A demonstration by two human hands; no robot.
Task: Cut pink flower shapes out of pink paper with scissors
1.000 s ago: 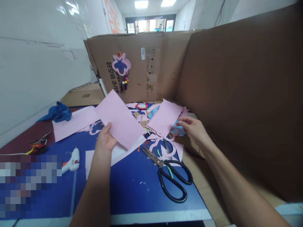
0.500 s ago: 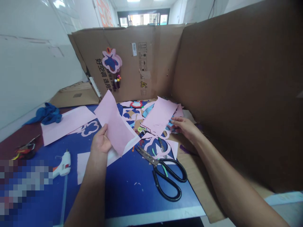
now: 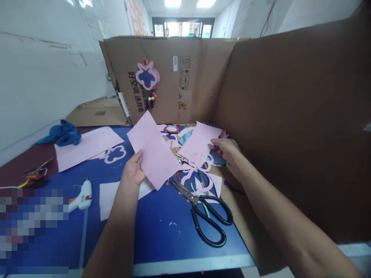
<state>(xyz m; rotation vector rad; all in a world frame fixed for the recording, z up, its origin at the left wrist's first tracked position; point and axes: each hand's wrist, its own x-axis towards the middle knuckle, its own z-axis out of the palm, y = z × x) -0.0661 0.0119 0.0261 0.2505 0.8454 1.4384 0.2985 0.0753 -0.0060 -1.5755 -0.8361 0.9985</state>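
Observation:
My left hand [image 3: 135, 169] is closed on the edge of a pink paper sheet [image 3: 153, 152], held tilted above the table with the thumb on its face. My right hand [image 3: 226, 150] pinches the right edge of a second pink sheet [image 3: 198, 143], which rests on a heap of cut paper. Below this heap lie large black-handled scissors [image 3: 210, 218], blades pointing up and left, touched by neither hand. Pink cut-out outlines [image 3: 206, 187] lie partly under the blades. Another pale sheet [image 3: 108, 199] is partly covered by my left forearm.
A white glue gun [image 3: 84, 196] and a tool with red and yellow parts [image 3: 34, 177] lie at left. Behind them are a pink sheet [image 3: 84, 148], a flower outline [image 3: 115, 154] and blue cloth [image 3: 62, 133]. Cardboard walls [image 3: 203, 85] stand behind and at right; a pink flower ornament [image 3: 147, 75] hangs there.
My right hand has closed on the edge of the second pink sheet. The sheet in my left hand has turned its face more toward me. The whole view has shifted slightly.

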